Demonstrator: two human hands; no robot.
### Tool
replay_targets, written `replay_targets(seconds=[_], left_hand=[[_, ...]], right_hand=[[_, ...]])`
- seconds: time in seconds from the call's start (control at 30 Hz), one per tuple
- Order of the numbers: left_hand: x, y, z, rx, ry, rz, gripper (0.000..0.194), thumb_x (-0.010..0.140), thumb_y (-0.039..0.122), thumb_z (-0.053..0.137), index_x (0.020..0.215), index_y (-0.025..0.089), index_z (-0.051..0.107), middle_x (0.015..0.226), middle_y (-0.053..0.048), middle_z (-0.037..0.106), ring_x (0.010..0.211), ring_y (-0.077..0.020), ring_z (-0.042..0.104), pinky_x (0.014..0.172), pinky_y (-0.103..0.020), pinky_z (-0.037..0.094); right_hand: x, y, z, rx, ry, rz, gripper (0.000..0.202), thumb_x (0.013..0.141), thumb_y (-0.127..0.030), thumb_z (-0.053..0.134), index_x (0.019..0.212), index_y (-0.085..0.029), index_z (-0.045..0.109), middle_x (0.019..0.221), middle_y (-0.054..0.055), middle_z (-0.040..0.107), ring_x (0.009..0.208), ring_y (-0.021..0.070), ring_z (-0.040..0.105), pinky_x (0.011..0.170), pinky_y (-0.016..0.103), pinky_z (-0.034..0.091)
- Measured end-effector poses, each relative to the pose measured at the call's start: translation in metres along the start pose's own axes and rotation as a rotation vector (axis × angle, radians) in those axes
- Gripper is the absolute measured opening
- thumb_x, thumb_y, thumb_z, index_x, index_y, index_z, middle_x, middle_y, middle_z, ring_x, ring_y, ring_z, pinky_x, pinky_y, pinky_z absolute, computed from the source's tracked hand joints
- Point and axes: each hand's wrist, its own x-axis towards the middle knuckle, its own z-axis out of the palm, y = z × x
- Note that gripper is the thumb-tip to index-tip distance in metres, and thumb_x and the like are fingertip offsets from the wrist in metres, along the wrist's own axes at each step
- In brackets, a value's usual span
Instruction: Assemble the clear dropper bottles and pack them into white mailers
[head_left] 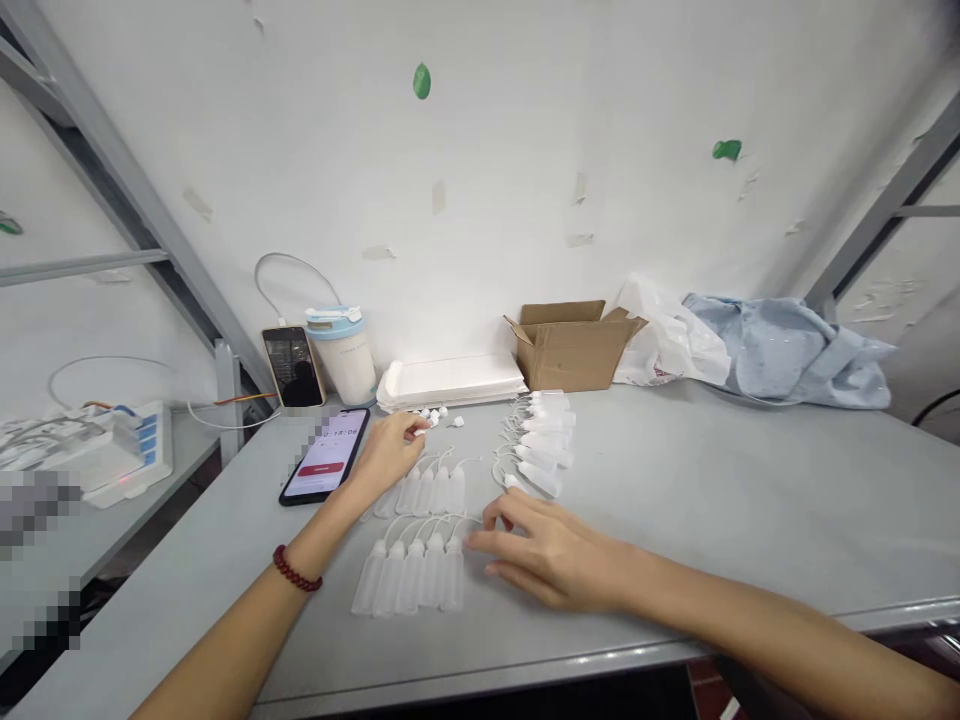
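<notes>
My left hand (390,450) reaches to a few small white caps (433,415) beyond the phone; its fingers are bent together there, and what they pinch is too small to make out. My right hand (551,555) hovers with parted, curled fingers beside the front row of translucent bottles (409,580), near the thin tubes at their tops. Behind that row lies a second row of similar bottles (431,492). A column of more translucent bottles (546,440) with thin tubes lies to the right, beyond my right hand.
A lit phone (326,455) lies left of my left hand. Along the wall are another phone (294,367), a blue-lidded cup (345,358), stacked white trays (454,378), an open cardboard box (574,355), a white plastic bag (667,335) and light-blue cloth (787,350).
</notes>
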Motion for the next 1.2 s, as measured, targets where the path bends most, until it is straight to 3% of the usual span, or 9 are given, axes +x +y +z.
replay_targets(seconds=[0.3, 0.73, 0.93, 1.2], left_hand=[[-0.012, 0.031, 0.002, -0.405, -0.070, -0.068, 0.022, 0.065, 0.022, 0.058, 0.084, 0.015, 0.065, 0.091, -0.006, 0.069, 0.085, -0.0199, 0.065, 0.082, -0.035, 0.052], [-0.018, 0.050, -0.003, -0.649, -0.226, -0.212, 0.025, 0.062, 0.018, 0.067, 0.087, 0.013, 0.067, 0.093, -0.008, 0.070, 0.089, -0.0216, 0.064, 0.086, -0.038, 0.049], [-0.022, 0.053, -0.006, -0.832, -0.302, -0.296, 0.030, 0.066, 0.019, 0.068, 0.095, 0.014, 0.067, 0.099, -0.009, 0.070, 0.098, -0.0218, 0.061, 0.093, -0.038, 0.042], [-0.023, 0.052, -0.008, -1.109, -0.256, -0.344, 0.037, 0.061, 0.017, 0.075, 0.097, 0.015, 0.067, 0.094, -0.006, 0.066, 0.091, -0.0164, 0.058, 0.087, -0.031, 0.041]], right_hand=[[0.007, -0.011, 0.012, 0.076, -0.182, -0.009, 0.046, 0.089, -0.047, 0.041, 0.127, -0.021, 0.047, 0.097, 0.009, 0.049, 0.083, 0.0176, 0.046, 0.075, 0.029, 0.043], [0.006, -0.007, 0.010, -0.014, -0.249, 0.192, 0.031, 0.092, -0.038, 0.036, 0.107, -0.020, 0.057, 0.088, 0.008, 0.051, 0.078, 0.0172, 0.048, 0.072, 0.029, 0.043], [0.002, -0.002, 0.004, -0.020, -0.249, 0.277, 0.028, 0.091, -0.039, 0.039, 0.103, -0.020, 0.057, 0.088, 0.007, 0.052, 0.076, 0.0166, 0.050, 0.066, 0.028, 0.042], [-0.002, 0.004, 0.004, 0.011, -0.113, 0.263, 0.028, 0.091, -0.036, 0.042, 0.108, -0.018, 0.055, 0.089, 0.008, 0.052, 0.071, 0.0148, 0.049, 0.062, 0.026, 0.042]])
